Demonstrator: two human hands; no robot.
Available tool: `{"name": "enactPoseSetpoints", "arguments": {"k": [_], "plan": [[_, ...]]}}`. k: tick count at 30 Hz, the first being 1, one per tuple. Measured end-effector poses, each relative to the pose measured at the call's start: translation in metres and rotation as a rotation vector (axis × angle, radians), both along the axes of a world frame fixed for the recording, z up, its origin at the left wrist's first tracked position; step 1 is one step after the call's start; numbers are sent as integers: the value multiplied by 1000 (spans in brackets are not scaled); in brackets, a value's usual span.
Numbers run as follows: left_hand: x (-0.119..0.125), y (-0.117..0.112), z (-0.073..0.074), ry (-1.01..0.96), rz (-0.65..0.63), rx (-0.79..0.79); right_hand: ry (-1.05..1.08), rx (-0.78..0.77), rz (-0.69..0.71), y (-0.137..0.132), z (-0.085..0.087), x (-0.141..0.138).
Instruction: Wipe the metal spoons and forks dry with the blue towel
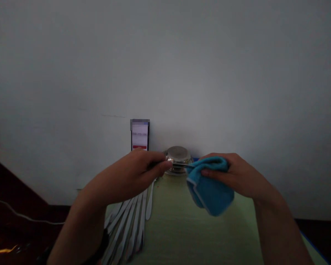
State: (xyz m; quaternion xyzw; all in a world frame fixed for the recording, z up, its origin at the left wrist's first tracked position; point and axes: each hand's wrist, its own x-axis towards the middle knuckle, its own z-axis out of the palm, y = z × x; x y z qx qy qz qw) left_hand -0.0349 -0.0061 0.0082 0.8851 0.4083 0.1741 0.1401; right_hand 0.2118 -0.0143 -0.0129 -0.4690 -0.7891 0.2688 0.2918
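Note:
My left hand (pixel 146 167) pinches one end of a thin, dark-looking metal utensil (pixel 182 165), held level above the table. The utensil's other end goes into a blue cloth (pixel 212 191) with a pale edge, so its kind cannot be made out. My right hand (pixel 234 171) is closed around the cloth, thumb in front, and the cloth hangs down in folds. Behind the utensil stands a shiny metal bowl (pixel 178 152), apparently upside down. Several long metal pieces of cutlery (pixel 131 217) lie fanned out below my left forearm, which partly hides them.
A phone (pixel 139 136) with a timer on its screen leans upright against the grey wall (pixel 209 73) at the back. The light green table (pixel 187 228) reaches to the wall. A white cable (pixel 24 215) runs at the far left, beyond the table.

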Motion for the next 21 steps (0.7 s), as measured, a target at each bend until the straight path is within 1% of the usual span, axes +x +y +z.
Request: {"name": "enactPoseSetpoints", "arguments": {"k": [3, 5, 8, 12, 16, 18, 21], "plan": [[6, -4, 0, 35, -24, 36, -189, 46, 94, -1, 1, -5], [10, -6, 0, 70, -40, 55, -253, 102, 151, -1, 1, -12], [17, -7, -4, 132, -46, 78, -265, 207, 206, -1, -1, -24], [27, -5, -9, 178, -40, 87, -259, 289, 204, 0, -6, -31], [25, -1, -8, 136, -57, 76, -293, 265, 176, 1, -5, -23], [18, 2, -6, 79, -66, 62, -286, 218, 143, 1, -3, -15], [4, 6, -3, -16, -79, 9, -205, 157, 92, 2, 0, -3]]}}
